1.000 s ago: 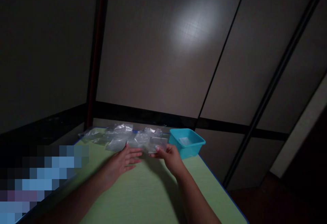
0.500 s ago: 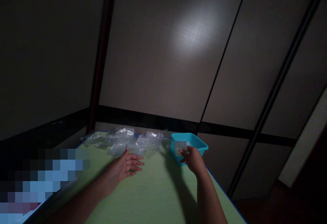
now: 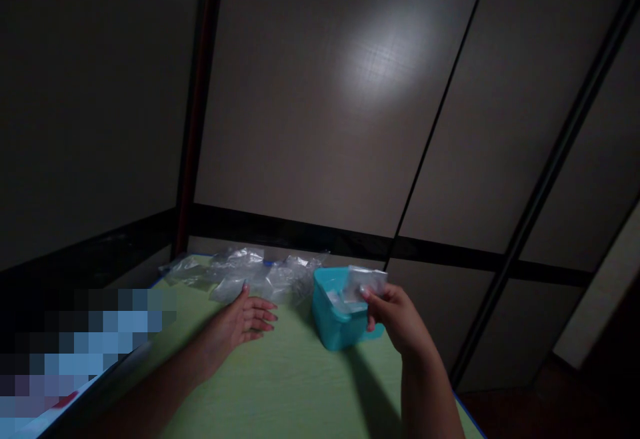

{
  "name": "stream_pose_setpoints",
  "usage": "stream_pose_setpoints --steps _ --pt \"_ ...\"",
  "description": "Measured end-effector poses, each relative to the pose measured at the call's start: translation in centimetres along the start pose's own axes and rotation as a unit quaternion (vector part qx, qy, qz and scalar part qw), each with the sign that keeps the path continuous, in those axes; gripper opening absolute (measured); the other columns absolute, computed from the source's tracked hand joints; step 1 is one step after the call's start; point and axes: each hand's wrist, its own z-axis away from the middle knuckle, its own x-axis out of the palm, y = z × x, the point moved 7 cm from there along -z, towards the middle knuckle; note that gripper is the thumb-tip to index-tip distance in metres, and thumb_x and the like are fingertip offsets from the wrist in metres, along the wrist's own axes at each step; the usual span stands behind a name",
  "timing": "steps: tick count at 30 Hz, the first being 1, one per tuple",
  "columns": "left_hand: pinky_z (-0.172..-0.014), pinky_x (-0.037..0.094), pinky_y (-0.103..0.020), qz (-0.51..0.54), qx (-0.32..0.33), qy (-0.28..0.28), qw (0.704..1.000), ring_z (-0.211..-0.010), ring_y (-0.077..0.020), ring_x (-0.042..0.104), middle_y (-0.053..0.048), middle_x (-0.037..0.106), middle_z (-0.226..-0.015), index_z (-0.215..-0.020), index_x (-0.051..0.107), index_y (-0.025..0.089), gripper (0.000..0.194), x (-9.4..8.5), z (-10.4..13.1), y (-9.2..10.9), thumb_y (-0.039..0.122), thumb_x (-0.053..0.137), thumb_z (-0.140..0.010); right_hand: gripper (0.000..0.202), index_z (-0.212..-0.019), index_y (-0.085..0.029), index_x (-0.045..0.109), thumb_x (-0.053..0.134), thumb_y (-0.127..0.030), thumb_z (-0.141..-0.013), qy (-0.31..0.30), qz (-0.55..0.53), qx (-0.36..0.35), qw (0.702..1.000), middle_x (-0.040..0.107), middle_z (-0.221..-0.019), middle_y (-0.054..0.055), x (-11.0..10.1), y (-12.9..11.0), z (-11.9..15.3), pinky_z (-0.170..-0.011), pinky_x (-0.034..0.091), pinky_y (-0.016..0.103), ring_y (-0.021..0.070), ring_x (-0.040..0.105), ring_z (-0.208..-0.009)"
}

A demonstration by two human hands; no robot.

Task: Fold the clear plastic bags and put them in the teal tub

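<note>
My right hand [image 3: 395,309] pinches a small folded piece of clear plastic [image 3: 367,283], apparently a plastic bag, between thumb and fingers. It is held at the right rim of a turquoise plastic basin [image 3: 337,332], and whether the fingers also grip that rim I cannot tell. Inside the basin lies some pale, clear-looking material [image 3: 334,292]. My left hand [image 3: 247,322] is empty, fingers spread and thumb up, over the green table [image 3: 280,385]. Just beyond it, several crumpled clear plastic bags [image 3: 243,282] lie along the table's far edge.
Behind the table stand large grey-brown panels [image 3: 300,105] with a dark horizontal band [image 3: 295,229]. A blurred-out light blue patch [image 3: 100,345] borders the table on the left. Floor [image 3: 540,399] shows at the lower right.
The basin has shifted left and nearer and sits turned differently. My right hand has moved slightly right, with the plastic now over the basin's right rim. My left hand has barely moved.
</note>
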Motion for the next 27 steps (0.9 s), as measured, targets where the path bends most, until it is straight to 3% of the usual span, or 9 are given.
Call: stream_pose_setpoints --steps 4,12,15,18,23,27 --pt "-0.068 0.043 -0.030 0.014 -0.008 0.003 1.000 -0.075 -0.0202 0.061 -0.010 0.067 -0.083 -0.086 0.064 0.015 0.062 -0.3 -0.1 -0.3 0.067 0.030 -0.078 0.033 -0.060 -0.014 0.054 0.061 -0.044 -0.072 0.044 0.012 -0.028 0.999 0.046 -0.036 -0.004 -1.2 -0.7 -0.6 -0.038 0.025 0.020 0.0062 0.038 -0.032" --pt "-0.069 0.043 -0.029 0.013 0.017 -0.012 1.000 -0.075 -0.0193 0.060 -0.009 0.066 -0.083 -0.087 0.063 0.013 0.062 0.2 0.3 -0.2 0.065 0.031 -0.079 0.036 -0.059 -0.016 0.048 0.061 -0.048 -0.068 -0.019 0.152 0.034 0.988 0.045 -0.039 -0.006 -1.8 -1.4 -4.8 -0.037 0.030 0.018 0.0072 0.043 -0.035" --pt "-0.068 0.042 -0.029 0.005 0.019 -0.014 1.000 -0.075 -0.0189 0.060 -0.009 0.065 -0.082 -0.087 0.062 0.013 0.062 0.2 0.2 -0.4 0.065 0.029 -0.079 0.032 -0.063 -0.016 0.048 0.061 -0.044 -0.068 -0.037 0.193 0.118 0.973 0.045 -0.042 -0.006 -2.3 0.7 -6.7 -0.039 0.036 0.018 0.0073 0.045 -0.037" --pt "-0.068 0.042 -0.028 0.003 0.029 -0.016 0.999 -0.075 -0.0181 0.060 -0.008 0.065 -0.081 -0.089 0.062 0.014 0.061 0.3 0.2 -0.2 0.065 0.030 -0.079 0.024 -0.066 -0.015 0.052 0.058 -0.037 -0.072 -0.062 0.261 0.209 0.940 0.048 -0.044 -0.005 -2.5 3.5 -7.7 -0.040 0.038 0.018 0.0066 0.045 -0.038" --pt "-0.066 0.042 -0.028 -0.003 0.023 -0.006 1.000 -0.072 -0.0170 0.059 -0.007 0.065 -0.079 -0.086 0.062 0.013 0.062 0.7 0.6 0.4 0.066 0.031 -0.078 0.015 -0.062 -0.013 0.054 0.058 -0.024 -0.073 -0.096 0.310 0.282 0.903 0.046 -0.040 -0.004 -1.5 6.6 -8.3 -0.039 0.040 0.020 0.0075 0.043 -0.036" --pt "-0.065 0.042 -0.027 -0.002 0.010 -0.008 1.000 -0.071 -0.0169 0.059 -0.007 0.065 -0.078 -0.086 0.062 0.013 0.062 0.8 0.5 0.3 0.068 0.033 -0.076 0.012 -0.065 -0.012 0.057 0.061 -0.022 -0.071 -0.119 0.341 0.314 0.878 0.049 -0.043 -0.002 0.0 8.3 -8.6 -0.044 0.044 0.023 0.0100 0.048 -0.042"
